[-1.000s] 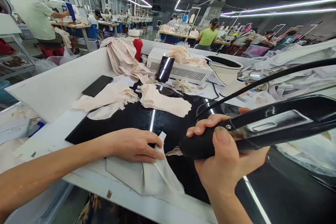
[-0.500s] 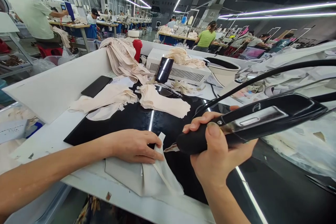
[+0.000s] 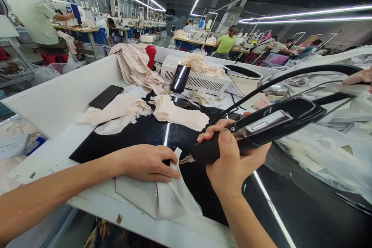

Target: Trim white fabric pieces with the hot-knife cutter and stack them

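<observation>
My left hand (image 3: 152, 163) rests on a pale grey-beige fabric piece (image 3: 162, 201), its fingertips closed on a folded strip near the top. The fabric lies partly over a black glossy sheet (image 3: 130, 135) at the table's front edge. In my right hand (image 3: 236, 162) is a black corded handheld tool (image 3: 261, 126) with a silver panel, fingers and thumb wrapped round its front. Its narrow metal tip (image 3: 186, 159) points left and meets, or nearly meets, the fabric edge beside my left fingertips.
Stacked cream fabric pieces (image 3: 181, 113) and a black phone (image 3: 106, 97) lie beyond my hands. Behind them stands a white vented box (image 3: 194, 75). At right are a plastic bag (image 3: 328, 155), scissors (image 3: 353, 203) and another person's hand (image 3: 360, 77) by the cable.
My right hand has moved the tool left, bringing its tip close to the fabric by my left fingers. Another person's hand has appeared at the right edge. My left hand stays on the fabric.
</observation>
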Demonstrator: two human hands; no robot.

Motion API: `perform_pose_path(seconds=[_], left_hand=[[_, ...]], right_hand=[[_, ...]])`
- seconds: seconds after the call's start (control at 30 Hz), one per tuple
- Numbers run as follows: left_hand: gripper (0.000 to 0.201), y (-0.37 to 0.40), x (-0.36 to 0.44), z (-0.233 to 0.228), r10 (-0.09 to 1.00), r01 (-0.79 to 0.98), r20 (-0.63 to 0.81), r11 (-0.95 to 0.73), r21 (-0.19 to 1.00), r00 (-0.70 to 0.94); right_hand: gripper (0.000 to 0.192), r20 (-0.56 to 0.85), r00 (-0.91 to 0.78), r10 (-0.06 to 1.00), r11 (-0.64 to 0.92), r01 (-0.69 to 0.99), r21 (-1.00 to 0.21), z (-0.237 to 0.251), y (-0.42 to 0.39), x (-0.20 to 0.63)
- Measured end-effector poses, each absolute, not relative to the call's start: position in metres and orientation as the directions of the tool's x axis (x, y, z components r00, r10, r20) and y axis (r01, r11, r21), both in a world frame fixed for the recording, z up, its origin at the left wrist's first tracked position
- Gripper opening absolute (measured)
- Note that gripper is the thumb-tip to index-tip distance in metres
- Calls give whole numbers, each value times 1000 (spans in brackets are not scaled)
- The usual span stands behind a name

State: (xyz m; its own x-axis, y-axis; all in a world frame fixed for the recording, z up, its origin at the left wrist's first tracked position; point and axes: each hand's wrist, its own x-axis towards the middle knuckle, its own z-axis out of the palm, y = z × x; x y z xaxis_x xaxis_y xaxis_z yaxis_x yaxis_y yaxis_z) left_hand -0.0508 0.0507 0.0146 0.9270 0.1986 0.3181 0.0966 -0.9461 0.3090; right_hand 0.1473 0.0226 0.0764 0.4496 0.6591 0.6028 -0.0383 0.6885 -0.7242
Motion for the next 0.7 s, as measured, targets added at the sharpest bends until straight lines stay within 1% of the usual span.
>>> perform_pose_path(seconds=[0.07,0.17,0.23,0.3,0.4,0.47,0.53,0.6,0.63,0.67,0.7], left_hand=[[32,51,-51,14,199,92,323,-944,317,925],[32,50,-52,14,197,81,334,-940,330,922],[31,49,-51,16,215,90,328,-930,357,920],[30,48,-49,18,276,130,310,-899,418,910],[29,47,-42,20,408,243,254,-833,497,877],[28,47,-37,20,469,319,231,-816,481,852],[26,47,-32,18,496,360,245,-822,441,833],[25,47,-29,18,507,377,269,-829,414,819],[25,47,-27,19,509,387,268,-832,398,818],[24,47,-26,20,511,404,256,-835,374,821],[24,47,-25,21,515,428,234,-839,336,825]], right_hand=[[40,607,446,658,686,-23,-727,76,23,147],[43,597,442,669,681,-43,-731,76,22,149],[45,591,453,668,679,-44,-733,76,22,152],[46,593,462,659,673,-10,-740,75,20,157],[47,604,454,655,649,71,-757,75,18,169],[49,599,453,660,619,124,-776,75,17,179],[51,585,451,674,565,194,-802,75,15,190],[60,587,458,667,517,284,-808,74,12,201],[66,601,471,646,510,320,-798,73,11,207],[70,626,494,603,524,346,-778,71,8,212],[69,659,528,535,555,368,-746,68,5,217]])
